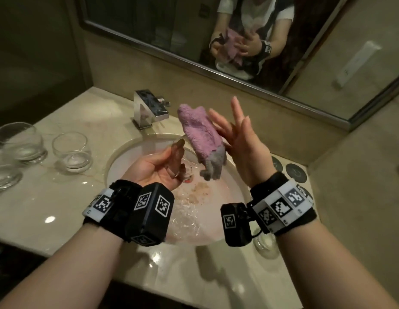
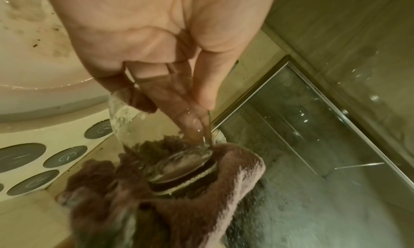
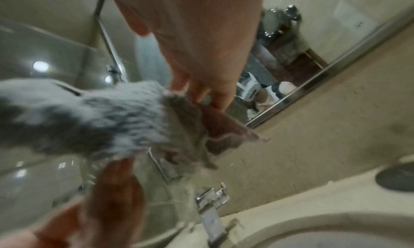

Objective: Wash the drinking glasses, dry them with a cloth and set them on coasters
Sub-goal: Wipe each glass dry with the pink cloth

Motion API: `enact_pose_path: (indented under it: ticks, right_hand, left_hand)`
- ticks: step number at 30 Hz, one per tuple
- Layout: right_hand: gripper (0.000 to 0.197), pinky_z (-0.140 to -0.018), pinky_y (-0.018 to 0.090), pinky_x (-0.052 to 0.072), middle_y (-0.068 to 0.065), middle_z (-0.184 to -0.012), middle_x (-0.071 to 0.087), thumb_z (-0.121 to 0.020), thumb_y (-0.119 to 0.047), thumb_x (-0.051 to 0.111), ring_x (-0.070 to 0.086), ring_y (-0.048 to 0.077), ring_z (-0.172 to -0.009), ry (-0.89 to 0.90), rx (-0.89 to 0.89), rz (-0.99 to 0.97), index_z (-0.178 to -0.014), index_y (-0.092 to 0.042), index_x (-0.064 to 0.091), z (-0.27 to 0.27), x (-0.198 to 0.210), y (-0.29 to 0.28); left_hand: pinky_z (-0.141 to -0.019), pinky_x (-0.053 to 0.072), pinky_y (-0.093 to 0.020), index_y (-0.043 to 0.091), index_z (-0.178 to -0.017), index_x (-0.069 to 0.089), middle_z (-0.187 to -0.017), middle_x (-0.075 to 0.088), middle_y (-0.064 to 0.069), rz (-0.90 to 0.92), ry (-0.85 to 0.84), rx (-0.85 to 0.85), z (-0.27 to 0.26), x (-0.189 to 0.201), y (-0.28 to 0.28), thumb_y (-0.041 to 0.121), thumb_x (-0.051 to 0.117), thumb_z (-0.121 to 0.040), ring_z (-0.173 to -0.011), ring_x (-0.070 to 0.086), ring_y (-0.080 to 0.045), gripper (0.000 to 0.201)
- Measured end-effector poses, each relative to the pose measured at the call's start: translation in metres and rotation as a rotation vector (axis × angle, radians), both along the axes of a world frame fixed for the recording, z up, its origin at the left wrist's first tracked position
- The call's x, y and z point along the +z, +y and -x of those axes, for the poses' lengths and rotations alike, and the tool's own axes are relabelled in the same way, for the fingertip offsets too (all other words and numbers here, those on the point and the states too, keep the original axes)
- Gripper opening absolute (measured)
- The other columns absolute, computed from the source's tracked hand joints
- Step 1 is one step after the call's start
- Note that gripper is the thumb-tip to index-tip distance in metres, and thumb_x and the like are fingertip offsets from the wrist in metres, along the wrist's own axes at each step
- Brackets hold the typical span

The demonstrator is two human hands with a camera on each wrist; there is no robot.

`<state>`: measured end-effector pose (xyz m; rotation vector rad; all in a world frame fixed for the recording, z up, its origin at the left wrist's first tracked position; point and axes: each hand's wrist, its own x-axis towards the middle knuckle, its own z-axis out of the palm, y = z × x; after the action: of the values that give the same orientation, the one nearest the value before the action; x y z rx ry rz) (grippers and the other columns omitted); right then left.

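Over the sink basin (image 1: 125,159) my left hand (image 1: 171,161) holds a clear drinking glass (image 1: 185,152) tilted on its side. The left wrist view shows the fingers (image 2: 190,117) inside the glass (image 2: 134,127) and the thumb outside on its wall. A pink and grey cloth (image 1: 200,137) is draped over the glass's base (image 2: 186,165). My right hand (image 1: 236,139) lies against the cloth's right side with its fingers straight and spread. The cloth (image 3: 100,119) hangs blurred in the right wrist view, with fingertips (image 3: 219,101) touching its edge.
Three clear glasses (image 1: 20,141) (image 1: 71,152) (image 1: 4,175) stand on the marble counter at the left. Another glass (image 1: 266,244) stands at the front right beneath my right wrist. Several dark round coasters (image 1: 295,172) (image 2: 21,156) lie right of the basin. Behind the basin stand a chrome faucet (image 1: 149,108) and a mirror (image 1: 149,30).
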<state>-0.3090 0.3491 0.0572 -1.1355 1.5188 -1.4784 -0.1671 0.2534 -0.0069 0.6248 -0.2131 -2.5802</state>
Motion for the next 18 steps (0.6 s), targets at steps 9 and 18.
enact_pose_path:
  ticks: [9, 18]
  right_hand:
    - [0.066, -0.094, 0.034, 0.042, 0.004, -0.124, 0.052, -0.085, -0.06, 0.038, 0.05, 0.018, -0.112, 1.108, -0.047, 0.178, -0.135, -0.018, 0.046, 0.007, -0.001, -0.02]
    - [0.025, -0.074, 0.033, 0.045, -0.002, -0.081, 0.054, -0.096, -0.029, 0.039, 0.054, 0.016, -0.081, 0.229, -0.256, -0.314, -0.085, -0.015, 0.056, -0.013, 0.002, -0.051]
  left_hand:
    - [-0.064, 0.051, -0.021, 0.008, -0.08, 0.072, -0.072, 0.072, -0.001, 0.26, 0.008, -0.006, -0.002, 0.017, 0.0, 0.008, 0.053, -0.072, -0.06, 0.068, -0.007, 0.021]
    - [-0.072, 0.054, -0.019, 0.009, -0.09, 0.056, -0.076, 0.073, 0.001, 1.005, -0.21, 0.071, 0.001, 0.021, -0.012, 0.005, 0.056, -0.079, -0.072, 0.069, -0.01, 0.012]
